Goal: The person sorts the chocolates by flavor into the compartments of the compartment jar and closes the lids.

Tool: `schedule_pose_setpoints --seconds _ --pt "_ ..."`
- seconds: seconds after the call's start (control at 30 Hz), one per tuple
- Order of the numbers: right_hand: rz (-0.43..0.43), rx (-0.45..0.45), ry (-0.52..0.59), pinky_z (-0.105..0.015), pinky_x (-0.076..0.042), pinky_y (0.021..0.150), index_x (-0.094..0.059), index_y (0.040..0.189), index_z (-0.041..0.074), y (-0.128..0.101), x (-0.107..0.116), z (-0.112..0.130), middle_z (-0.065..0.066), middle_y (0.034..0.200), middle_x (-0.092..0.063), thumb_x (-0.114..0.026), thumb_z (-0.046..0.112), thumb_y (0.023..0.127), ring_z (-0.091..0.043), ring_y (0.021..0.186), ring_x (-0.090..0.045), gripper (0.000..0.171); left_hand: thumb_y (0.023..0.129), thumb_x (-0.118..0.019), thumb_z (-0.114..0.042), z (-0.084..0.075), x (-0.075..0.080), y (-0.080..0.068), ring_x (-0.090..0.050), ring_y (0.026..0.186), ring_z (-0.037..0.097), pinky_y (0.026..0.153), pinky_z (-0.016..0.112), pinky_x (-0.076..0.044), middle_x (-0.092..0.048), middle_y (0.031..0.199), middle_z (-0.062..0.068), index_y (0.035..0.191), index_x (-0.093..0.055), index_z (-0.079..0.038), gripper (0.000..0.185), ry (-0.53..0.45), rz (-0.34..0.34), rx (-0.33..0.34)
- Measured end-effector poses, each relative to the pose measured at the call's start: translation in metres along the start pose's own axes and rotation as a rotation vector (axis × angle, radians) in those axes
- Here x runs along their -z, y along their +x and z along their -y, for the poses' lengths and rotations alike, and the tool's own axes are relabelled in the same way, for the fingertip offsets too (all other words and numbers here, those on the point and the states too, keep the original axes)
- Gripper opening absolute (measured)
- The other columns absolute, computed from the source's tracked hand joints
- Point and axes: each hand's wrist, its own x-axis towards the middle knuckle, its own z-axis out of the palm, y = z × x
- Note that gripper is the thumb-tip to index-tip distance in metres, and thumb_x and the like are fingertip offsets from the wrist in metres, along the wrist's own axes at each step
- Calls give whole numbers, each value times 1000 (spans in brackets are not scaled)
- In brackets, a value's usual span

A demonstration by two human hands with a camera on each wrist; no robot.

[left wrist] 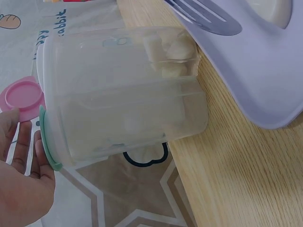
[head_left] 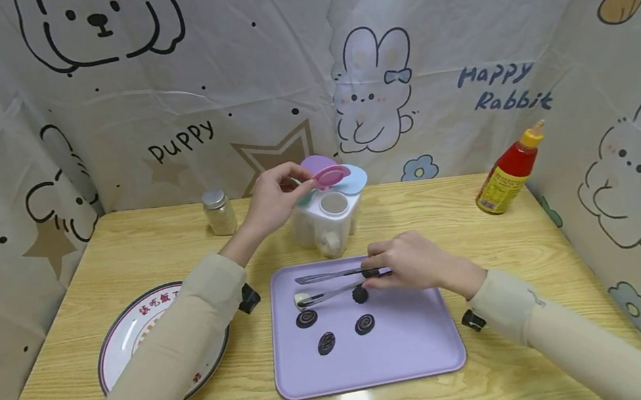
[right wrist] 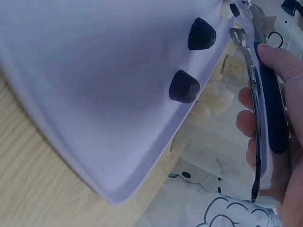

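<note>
My left hand pinches the raised pink lid of a clear multi-compartment container, whose round opening shows below it. Pale pieces lie at the bottom of one compartment. My right hand holds metal tongs with dark grips over the purple tray. The tongs' arms are spread, and one tip overlaps a cream-white piece in the head view. Several dark chocolate-like pieces, some with a spiral top, sit on the tray.
A white plate with a dark rim and red lettering stands at left, partly behind my left sleeve. A small jar with a silver cap is at the back left. A red sauce bottle stands back right. Printed cloth walls the table.
</note>
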Motion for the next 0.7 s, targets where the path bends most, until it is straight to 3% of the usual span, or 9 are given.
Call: schedule_pose_setpoints --seconds 0.7 --pt "89 -21 70 -13 -37 51 -82 99 19 8 -5 3 7 81 -68 -77 39 95 2 57 -47 21 101 -72 -20 1 0 1 -65 94 21 84 27 -53 -74 112 12 113 -73 -7 17 4 -1 -26"
